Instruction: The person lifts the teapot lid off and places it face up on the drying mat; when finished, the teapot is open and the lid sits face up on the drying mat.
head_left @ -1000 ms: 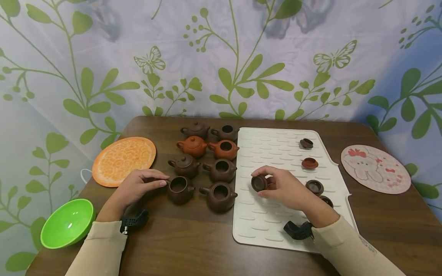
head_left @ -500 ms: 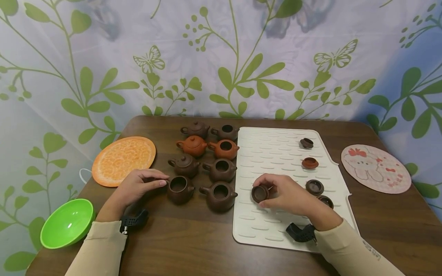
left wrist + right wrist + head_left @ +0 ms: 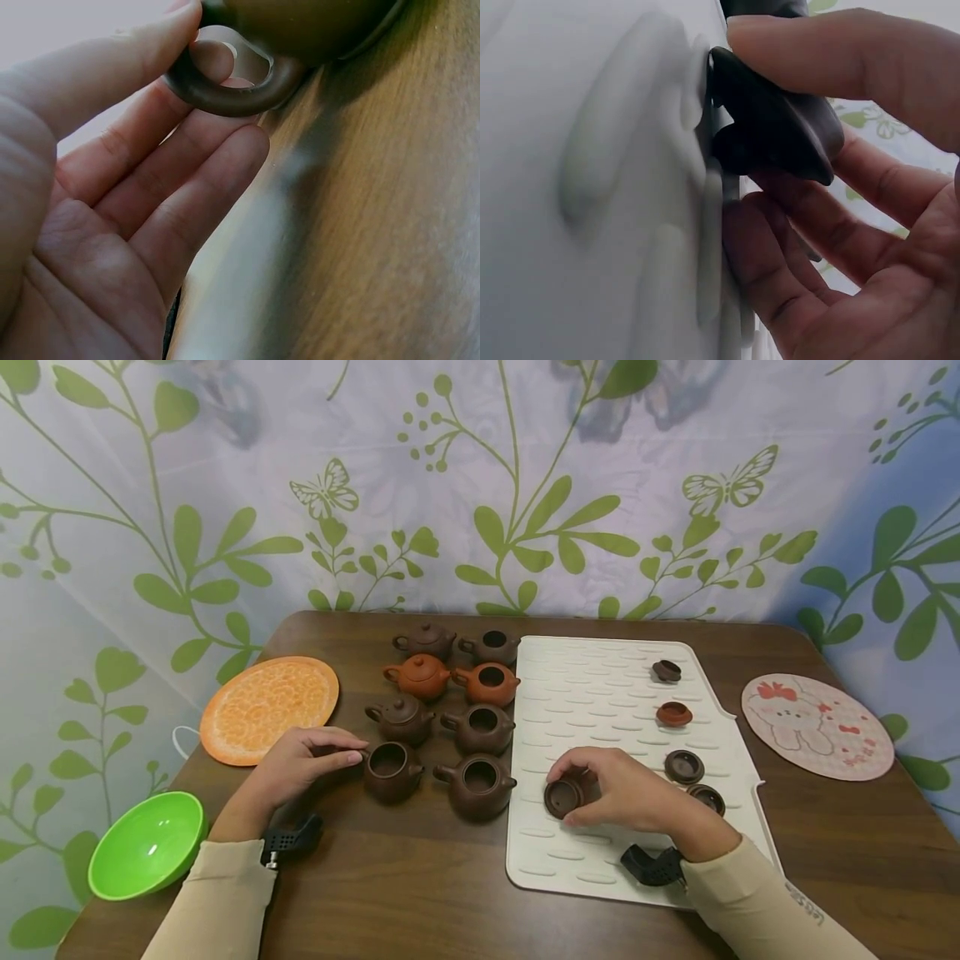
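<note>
With thumb and fingertips my left hand (image 3: pixel 296 772) pinches the handle (image 3: pixel 225 103) of a dark brown teapot (image 3: pixel 393 792) that stands lidless on the table. My right hand (image 3: pixel 630 793) holds a dark brown teapot lid (image 3: pixel 561 800) by its edges, hollow side up, at the left part of the white mat (image 3: pixel 585 685). In the right wrist view the lid (image 3: pixel 784 124) is tilted, its knob facing the mat; whether it touches is unclear. Beside the left hand's teapot stands another lidless brown teapot (image 3: pixel 480 800).
Lidded teapots, one of them orange (image 3: pixel 417 680), stand in the left column; lidless ones, including an orange teapot (image 3: pixel 491 692), line the mat. Several upturned lids, such as a red-brown lid (image 3: pixel 674 716), lie on the mat's right. Around are a green bowl (image 3: pixel 150 847), orange placemat (image 3: pixel 270 710) and rabbit placemat (image 3: pixel 817 727).
My right hand has moved slightly down and toward me, lowering the lid closer to the mat and turning its hollow side more upward. My left hand keeps its hold on the teapot handle.
</note>
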`<move>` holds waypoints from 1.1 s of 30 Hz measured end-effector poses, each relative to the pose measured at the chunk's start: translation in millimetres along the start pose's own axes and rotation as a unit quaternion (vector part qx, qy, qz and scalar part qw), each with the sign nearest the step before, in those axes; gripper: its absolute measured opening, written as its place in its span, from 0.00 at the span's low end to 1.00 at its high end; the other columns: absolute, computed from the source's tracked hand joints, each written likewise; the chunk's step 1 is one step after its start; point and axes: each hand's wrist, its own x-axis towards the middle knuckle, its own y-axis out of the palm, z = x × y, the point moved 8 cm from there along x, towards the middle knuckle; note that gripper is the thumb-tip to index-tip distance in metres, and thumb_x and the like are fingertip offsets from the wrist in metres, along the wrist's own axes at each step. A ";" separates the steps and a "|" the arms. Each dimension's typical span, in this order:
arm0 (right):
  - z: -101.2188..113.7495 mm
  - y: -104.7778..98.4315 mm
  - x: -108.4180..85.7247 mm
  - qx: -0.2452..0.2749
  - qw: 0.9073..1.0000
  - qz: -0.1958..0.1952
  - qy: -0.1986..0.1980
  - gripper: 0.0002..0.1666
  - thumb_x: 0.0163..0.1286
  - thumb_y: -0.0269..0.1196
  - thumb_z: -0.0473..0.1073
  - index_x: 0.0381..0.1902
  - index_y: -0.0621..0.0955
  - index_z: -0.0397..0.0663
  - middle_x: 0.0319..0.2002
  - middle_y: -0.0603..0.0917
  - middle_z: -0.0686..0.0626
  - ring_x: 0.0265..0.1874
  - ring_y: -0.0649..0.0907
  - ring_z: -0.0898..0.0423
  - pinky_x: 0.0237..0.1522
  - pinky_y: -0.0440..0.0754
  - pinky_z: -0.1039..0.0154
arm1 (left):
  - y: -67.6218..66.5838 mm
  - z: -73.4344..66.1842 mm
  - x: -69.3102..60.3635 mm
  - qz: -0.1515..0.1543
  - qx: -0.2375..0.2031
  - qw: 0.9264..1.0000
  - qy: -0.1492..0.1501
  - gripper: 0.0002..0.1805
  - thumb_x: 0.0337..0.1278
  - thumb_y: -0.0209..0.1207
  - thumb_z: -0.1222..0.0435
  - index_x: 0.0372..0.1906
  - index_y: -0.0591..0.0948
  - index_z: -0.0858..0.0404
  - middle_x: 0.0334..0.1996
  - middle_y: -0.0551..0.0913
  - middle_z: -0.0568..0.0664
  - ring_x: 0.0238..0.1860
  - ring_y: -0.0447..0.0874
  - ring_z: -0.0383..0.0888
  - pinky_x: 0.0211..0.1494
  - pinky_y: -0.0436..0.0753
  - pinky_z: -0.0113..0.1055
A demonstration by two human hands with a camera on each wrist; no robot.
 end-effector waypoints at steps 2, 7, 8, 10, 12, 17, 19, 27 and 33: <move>-0.7 -0.4 0.1 0.002 1.000 -0.003 0.000 0.27 0.56 0.84 0.40 0.51 0.85 0.49 0.46 0.85 0.55 0.46 0.83 0.54 0.52 0.80 0.57 | 0.0 -0.5 -0.1 0.000 -0.001 1.000 0.001 0.09 0.66 0.72 0.65 0.49 0.93 0.57 0.46 0.90 0.42 0.50 0.86 0.42 0.52 0.82 0.29; -1.1 -1.0 0.5 0.013 1.000 -0.008 -0.001 0.28 0.54 0.84 0.39 0.52 0.85 0.47 0.46 0.85 0.53 0.45 0.84 0.52 0.51 0.81 0.57 | 0.4 -2.4 -0.9 0.000 -0.007 1.000 0.005 0.09 0.67 0.71 0.66 0.49 0.93 0.57 0.46 0.90 0.43 0.50 0.86 0.42 0.52 0.82 0.30; -0.8 -1.0 0.5 0.015 1.000 -0.008 0.000 0.28 0.54 0.84 0.39 0.52 0.85 0.47 0.46 0.85 0.53 0.46 0.84 0.52 0.51 0.81 0.57 | 0.5 -2.7 -1.1 0.000 -0.008 1.000 0.006 0.09 0.67 0.71 0.66 0.49 0.93 0.58 0.46 0.90 0.44 0.49 0.86 0.42 0.52 0.82 0.30; -0.4 -1.4 0.4 0.018 1.000 -0.009 0.001 0.29 0.54 0.84 0.39 0.53 0.85 0.46 0.46 0.85 0.53 0.46 0.84 0.52 0.51 0.81 0.56 | 0.3 -3.0 -1.1 -0.001 -0.009 1.000 0.007 0.09 0.67 0.71 0.66 0.49 0.93 0.58 0.46 0.90 0.44 0.50 0.86 0.42 0.52 0.82 0.30; -0.1 -1.9 0.2 0.019 1.000 -0.010 0.002 0.29 0.54 0.85 0.41 0.53 0.85 0.46 0.46 0.85 0.53 0.46 0.84 0.52 0.52 0.81 0.56 | 0.3 -3.0 -1.0 -0.001 -0.010 1.000 0.008 0.09 0.67 0.71 0.66 0.49 0.93 0.58 0.46 0.90 0.44 0.50 0.86 0.42 0.51 0.82 0.30; -0.1 -2.9 -0.5 0.019 1.000 -0.010 0.004 0.30 0.55 0.85 0.42 0.54 0.85 0.45 0.48 0.85 0.53 0.46 0.84 0.52 0.51 0.82 0.56 | 0.5 -4.0 -0.7 -0.001 -0.013 1.000 0.011 0.09 0.66 0.71 0.67 0.49 0.93 0.58 0.45 0.90 0.44 0.49 0.86 0.42 0.51 0.83 0.30; -0.1 -3.2 -0.7 0.021 1.000 -0.010 0.005 0.30 0.55 0.85 0.43 0.54 0.85 0.45 0.48 0.85 0.52 0.46 0.84 0.52 0.50 0.82 0.56 | 0.7 -4.5 -0.6 0.000 -0.014 1.000 0.012 0.09 0.66 0.71 0.66 0.49 0.93 0.58 0.45 0.90 0.44 0.49 0.86 0.42 0.51 0.83 0.30; 2.2 -6.7 -1.5 0.020 1.000 -0.010 0.019 0.29 0.57 0.83 0.44 0.54 0.85 0.43 0.45 0.85 0.51 0.45 0.84 0.51 0.49 0.85 0.54 | 0.6 -4.6 -0.9 0.001 -0.009 1.000 0.014 0.09 0.67 0.71 0.66 0.49 0.93 0.57 0.46 0.90 0.44 0.50 0.86 0.42 0.51 0.83 0.30; 5.3 -14.1 -3.0 0.010 0.999 -0.011 0.034 0.28 0.64 0.80 0.49 0.56 0.84 0.43 0.50 0.85 0.49 0.46 0.86 0.51 0.50 0.85 0.54 | 0.9 -5.7 -0.3 0.005 -0.008 1.000 0.024 0.09 0.67 0.71 0.66 0.50 0.92 0.57 0.46 0.90 0.45 0.49 0.86 0.43 0.51 0.83 0.30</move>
